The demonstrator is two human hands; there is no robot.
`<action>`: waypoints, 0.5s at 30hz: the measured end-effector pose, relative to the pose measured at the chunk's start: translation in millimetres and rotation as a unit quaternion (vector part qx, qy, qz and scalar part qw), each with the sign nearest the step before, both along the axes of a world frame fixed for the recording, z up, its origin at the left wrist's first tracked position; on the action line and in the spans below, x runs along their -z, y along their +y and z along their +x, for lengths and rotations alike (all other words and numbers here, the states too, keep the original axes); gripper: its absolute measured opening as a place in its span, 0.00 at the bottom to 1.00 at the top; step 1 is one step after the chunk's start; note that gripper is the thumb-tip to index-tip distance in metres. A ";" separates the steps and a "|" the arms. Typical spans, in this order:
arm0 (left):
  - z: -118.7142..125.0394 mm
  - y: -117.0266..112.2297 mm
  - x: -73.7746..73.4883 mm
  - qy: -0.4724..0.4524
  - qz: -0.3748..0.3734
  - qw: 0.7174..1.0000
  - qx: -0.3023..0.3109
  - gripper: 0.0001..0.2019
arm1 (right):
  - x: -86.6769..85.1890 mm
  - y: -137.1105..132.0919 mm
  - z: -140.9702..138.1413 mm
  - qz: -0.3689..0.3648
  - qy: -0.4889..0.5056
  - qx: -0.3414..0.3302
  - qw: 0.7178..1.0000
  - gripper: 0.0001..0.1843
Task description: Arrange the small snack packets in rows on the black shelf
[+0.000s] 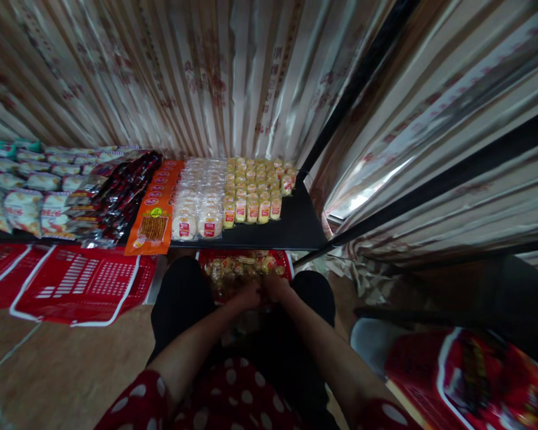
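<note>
Between my knees a red basket (290, 266) with a white rim holds many small packets (233, 269) in clear and yellow wrappers. My left hand (250, 294) is down at the near part of this basket, its fingers curled in. Right beside it, nearly touching, my right hand (275, 286) reaches in among the packets with fingers drawn together. What either hand grips is dim and hidden. On the black shelf (251, 237) just beyond stand rows of small yellow packets (252, 209) with red labels. Round white packaged crackers (210, 224) line up to their left.
Further left along the shelf lie an orange bag (150, 230), dark red packets (125, 191) and white packets (23, 209). Red baskets (85, 280) stand below them. Black poles (354, 89) and curtains (206, 71) border the shelf. Another filled red basket (421, 364) is at lower right.
</note>
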State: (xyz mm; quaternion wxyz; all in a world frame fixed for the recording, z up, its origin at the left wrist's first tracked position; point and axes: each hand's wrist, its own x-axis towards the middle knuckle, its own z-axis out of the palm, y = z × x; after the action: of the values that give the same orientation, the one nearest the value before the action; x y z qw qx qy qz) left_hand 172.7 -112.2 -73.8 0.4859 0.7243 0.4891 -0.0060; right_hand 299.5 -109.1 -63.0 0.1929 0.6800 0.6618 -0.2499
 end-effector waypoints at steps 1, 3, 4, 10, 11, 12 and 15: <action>1.7 -2.6 2.1 0.004 -0.006 1.000 0.007 0.10 | 3.2 -1.6 -2.3 -0.003 0.000 0.002 1.000 0.14; 2.1 -5.8 5.4 0.012 -0.013 1.000 0.016 0.10 | 8.4 -4.0 -4.1 -0.002 0.003 0.007 1.000 0.13; 0.9 -6.7 6.7 0.016 -0.015 1.000 0.018 0.10 | 10.3 -4.7 -3.5 0.001 0.006 0.010 1.000 0.13; -16.3 -14.0 11.4 0.013 -0.007 0.999 0.040 0.11 | 14.7 -9.3 7.0 0.029 0.034 0.047 0.998 0.15; -18.9 -17.0 11.8 0.008 -0.008 0.999 0.044 0.11 | 14.7 -11.3 7.2 0.037 0.039 0.056 0.997 0.15; -20.9 -20.2 11.9 0.004 -0.008 0.999 0.044 0.10 | 14.5 -13.8 6.7 0.046 0.045 0.064 0.996 0.16; -23.5 -29.3 10.6 -0.012 -0.011 1.000 0.025 0.11 | 11.9 -22.4 3.4 0.069 0.069 0.079 0.992 0.17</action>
State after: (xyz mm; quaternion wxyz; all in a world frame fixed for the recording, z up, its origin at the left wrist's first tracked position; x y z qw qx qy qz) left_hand 149.2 -141.5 -84.4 0.4992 0.7310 0.4650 -0.0148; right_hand 303.0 -131.5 -74.9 0.0792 0.7228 0.6336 -0.2642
